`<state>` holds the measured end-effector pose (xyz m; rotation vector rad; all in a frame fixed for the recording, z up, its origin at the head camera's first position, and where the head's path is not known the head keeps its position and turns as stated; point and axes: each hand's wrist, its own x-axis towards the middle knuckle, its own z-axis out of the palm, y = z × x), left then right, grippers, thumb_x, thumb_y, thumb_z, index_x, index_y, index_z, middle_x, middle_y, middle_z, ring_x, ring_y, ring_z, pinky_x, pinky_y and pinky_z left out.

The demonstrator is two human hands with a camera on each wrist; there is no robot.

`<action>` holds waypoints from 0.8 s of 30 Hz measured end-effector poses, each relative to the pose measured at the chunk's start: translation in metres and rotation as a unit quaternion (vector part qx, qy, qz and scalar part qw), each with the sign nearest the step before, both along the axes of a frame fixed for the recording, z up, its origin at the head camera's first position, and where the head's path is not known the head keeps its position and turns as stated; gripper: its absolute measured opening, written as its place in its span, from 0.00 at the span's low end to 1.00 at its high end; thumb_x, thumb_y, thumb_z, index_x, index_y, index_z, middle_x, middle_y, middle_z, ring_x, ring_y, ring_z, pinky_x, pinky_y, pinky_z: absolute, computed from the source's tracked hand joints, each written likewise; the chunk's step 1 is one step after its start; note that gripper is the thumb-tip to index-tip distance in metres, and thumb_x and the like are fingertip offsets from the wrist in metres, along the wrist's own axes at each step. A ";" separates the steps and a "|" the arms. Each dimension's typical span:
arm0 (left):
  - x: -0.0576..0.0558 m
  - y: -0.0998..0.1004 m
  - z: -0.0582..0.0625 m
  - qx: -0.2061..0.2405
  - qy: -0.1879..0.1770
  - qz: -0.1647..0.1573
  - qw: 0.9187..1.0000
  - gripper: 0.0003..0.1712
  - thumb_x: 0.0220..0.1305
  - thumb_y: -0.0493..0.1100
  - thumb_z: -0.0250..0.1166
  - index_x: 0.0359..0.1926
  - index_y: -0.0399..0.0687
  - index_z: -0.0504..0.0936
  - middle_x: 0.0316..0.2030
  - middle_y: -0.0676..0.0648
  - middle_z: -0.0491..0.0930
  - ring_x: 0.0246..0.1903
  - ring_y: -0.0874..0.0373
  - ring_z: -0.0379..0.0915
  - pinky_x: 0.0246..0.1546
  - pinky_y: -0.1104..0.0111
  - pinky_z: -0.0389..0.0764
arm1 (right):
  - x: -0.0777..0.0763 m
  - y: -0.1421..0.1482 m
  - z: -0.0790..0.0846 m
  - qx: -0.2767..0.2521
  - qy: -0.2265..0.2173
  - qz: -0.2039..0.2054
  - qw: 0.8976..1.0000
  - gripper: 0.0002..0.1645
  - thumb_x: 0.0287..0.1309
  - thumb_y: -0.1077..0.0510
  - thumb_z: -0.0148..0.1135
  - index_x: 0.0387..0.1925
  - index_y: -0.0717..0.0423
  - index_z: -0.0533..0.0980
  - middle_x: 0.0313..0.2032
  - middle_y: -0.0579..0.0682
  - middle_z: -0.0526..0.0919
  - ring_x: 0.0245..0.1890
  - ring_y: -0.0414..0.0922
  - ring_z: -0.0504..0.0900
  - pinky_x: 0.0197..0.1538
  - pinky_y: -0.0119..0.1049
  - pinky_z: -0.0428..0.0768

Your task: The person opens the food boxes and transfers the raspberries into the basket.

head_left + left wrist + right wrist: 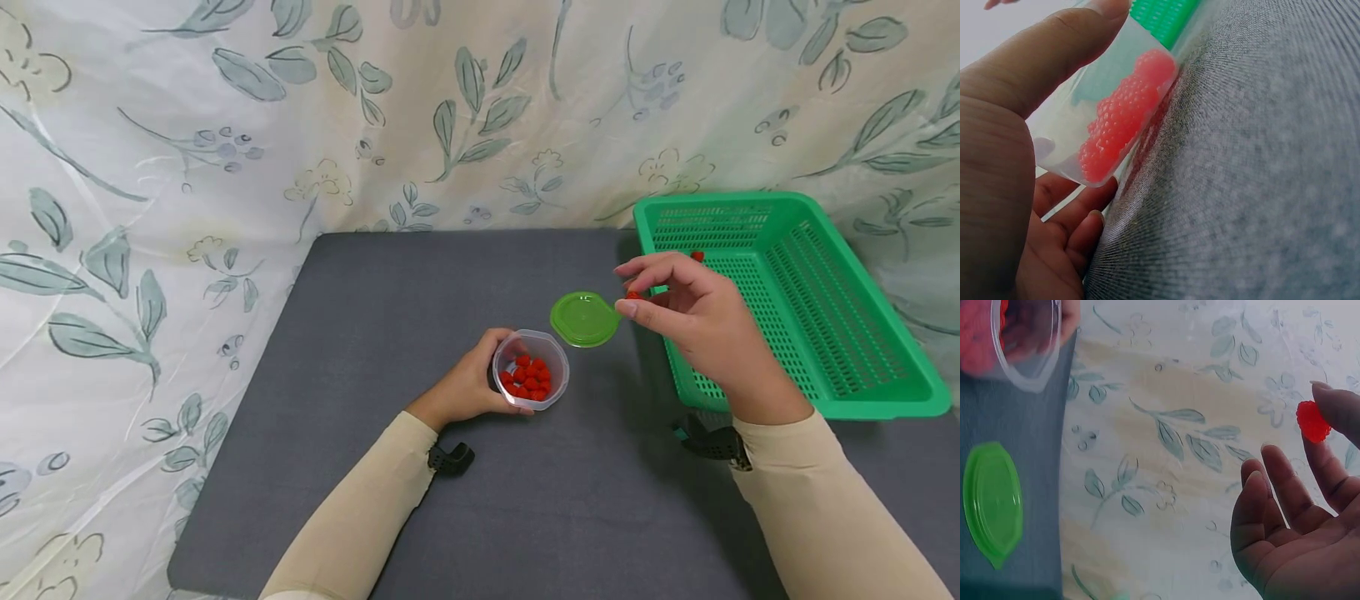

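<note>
Grey tabletop (360,292), lid (584,320) between basket (847,358) and tub (536,343), left hand (471,381) round tub, right hand (701,321) pinching red berry (1313,422).

Spreads beneath the left hand (480,379) and right hand (697,317) as a dark grey, woven-looking table surface (420,292) with a rounded corner (327,247) ahead and left of the left hand. Hangs beyond both hands, and down the left hand's outer side, as a pale cloth (570,133) with leaf sprigs (470,79), yellowish flowers (324,178) and bluish clusters (226,151).
</note>
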<state>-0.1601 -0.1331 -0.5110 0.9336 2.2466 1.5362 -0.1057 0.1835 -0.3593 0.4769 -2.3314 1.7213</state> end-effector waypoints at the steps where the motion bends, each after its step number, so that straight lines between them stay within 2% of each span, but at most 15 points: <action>1: 0.000 0.000 0.000 -0.001 0.000 0.000 1.000 0.57 0.50 0.43 0.91 0.74 0.50 0.65 0.65 0.52 0.77 0.64 0.59 0.72 0.68 0.61 0.73 | 0.000 0.003 0.001 0.002 -0.003 -0.007 1.000 0.08 0.68 0.70 0.73 0.44 0.67 0.80 0.58 0.54 0.83 0.52 0.51 0.83 0.46 0.31 0.83; 11: 0.003 0.002 -0.003 -0.006 0.003 0.006 1.000 0.57 0.50 0.43 0.91 0.74 0.51 0.65 0.65 0.52 0.76 0.64 0.61 0.72 0.69 0.62 0.72 | -0.011 0.029 0.008 0.028 -0.010 -0.051 0.998 0.10 0.69 0.66 0.74 0.45 0.67 0.81 0.58 0.51 0.84 0.59 0.48 0.80 0.47 0.28 0.83; 17: 0.003 0.002 -0.005 -0.003 0.003 0.006 1.000 0.57 0.50 0.42 0.91 0.74 0.49 0.65 0.65 0.50 0.76 0.64 0.60 0.72 0.69 0.62 0.72 | -0.023 0.043 0.012 0.045 -0.033 -0.070 0.996 0.12 0.70 0.62 0.75 0.46 0.65 0.81 0.59 0.50 0.84 0.55 0.46 0.82 0.43 0.29 0.82; 20: 0.003 0.002 -0.006 -0.003 0.004 0.006 1.000 0.57 0.50 0.42 0.91 0.74 0.49 0.65 0.65 0.50 0.76 0.64 0.59 0.72 0.69 0.61 0.72 | -0.028 0.051 0.012 0.048 -0.039 -0.074 0.995 0.13 0.71 0.59 0.75 0.47 0.65 0.81 0.59 0.50 0.84 0.61 0.45 0.78 0.45 0.29 0.79; 24: 0.003 0.002 -0.007 -0.001 0.004 0.005 1.000 0.58 0.49 0.43 0.92 0.75 0.49 0.65 0.65 0.49 0.76 0.65 0.58 0.72 0.69 0.60 0.73 | -0.036 0.064 0.009 0.034 -0.060 -0.071 0.995 0.17 0.73 0.56 0.74 0.50 0.65 0.81 0.60 0.49 0.83 0.62 0.45 0.78 0.49 0.29 0.76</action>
